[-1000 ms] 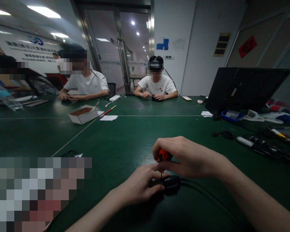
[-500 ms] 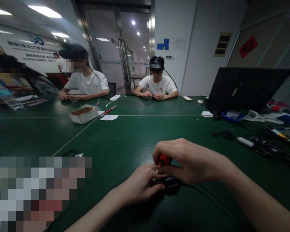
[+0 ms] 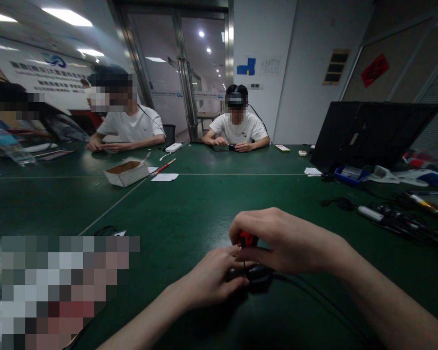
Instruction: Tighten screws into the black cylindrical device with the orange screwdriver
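Near the front edge of the green worktop (image 3: pixel 190 209), close to the person's body and about mid-width, lies a small black device (image 3: pixel 259 275). It is low, rounded and glossy, with a dark cable (image 3: pixel 314 297) leaving its right side and running off to the right across the surface. Its make and finer details cannot be told in the dim light. The left hand (image 3: pixel 211 279) rests on the device's left end, with the fingers (image 3: pixel 237 281) pressed together and curled against it, holding it down on the worktop. The right hand (image 3: pixel 284 243) sits directly above, its fingers (image 3: pixel 241 224) closed round the short red handle of a screwdriver (image 3: pixel 246 239). The thumb and forefinger pinch the handle, and only a small patch of red shows between them. A thin dark shaft descends from the handle, upright, and meets the top of the device; the tip itself is hidden. Further back on the left stand an open cardboard box (image 3: pixel 127 173) and a sheet of paper (image 3: pixel 164 177), well apart from the hands. A black screen (image 3: pixel 368 133) stands at the right, with assorted tools and leads (image 3: pixel 394 216) lying before it. Two co-workers in white shirts sit at the far side, each with their hands (image 3: pixel 228 144) on the worktop.
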Available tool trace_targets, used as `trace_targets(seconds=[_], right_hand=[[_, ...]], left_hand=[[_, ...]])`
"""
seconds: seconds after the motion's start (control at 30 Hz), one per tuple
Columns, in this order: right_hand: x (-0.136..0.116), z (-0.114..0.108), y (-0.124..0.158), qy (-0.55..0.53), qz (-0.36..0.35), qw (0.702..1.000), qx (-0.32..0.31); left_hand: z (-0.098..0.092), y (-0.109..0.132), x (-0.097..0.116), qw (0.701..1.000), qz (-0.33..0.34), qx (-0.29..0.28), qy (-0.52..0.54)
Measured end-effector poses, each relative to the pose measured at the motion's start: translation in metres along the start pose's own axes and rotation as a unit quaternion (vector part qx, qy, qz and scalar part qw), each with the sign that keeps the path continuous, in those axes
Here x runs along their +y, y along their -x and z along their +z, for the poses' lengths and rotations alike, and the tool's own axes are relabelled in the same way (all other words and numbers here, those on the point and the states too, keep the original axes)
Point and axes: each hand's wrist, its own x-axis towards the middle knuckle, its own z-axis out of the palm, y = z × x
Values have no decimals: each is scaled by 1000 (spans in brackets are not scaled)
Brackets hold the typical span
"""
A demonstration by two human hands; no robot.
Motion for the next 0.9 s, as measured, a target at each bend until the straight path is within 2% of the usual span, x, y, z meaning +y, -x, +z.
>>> trace_targets(seconds=[0.17,0.33,0.67,0.9], right_hand=[[1,0,0,64,20,998,2],[-5,-5,3,67,44,997,-17],[-11,-4,6,123,39,991,-23],[-10,-5,4,188,50,981,-25]], left_hand=[[2,1,1,1000,-2,19,-10],[5,1,-1,1000,6,17,-17],[-2,3,5,994,-18,-22,-105],[8,0,-5,986,-26,-19,-165]])
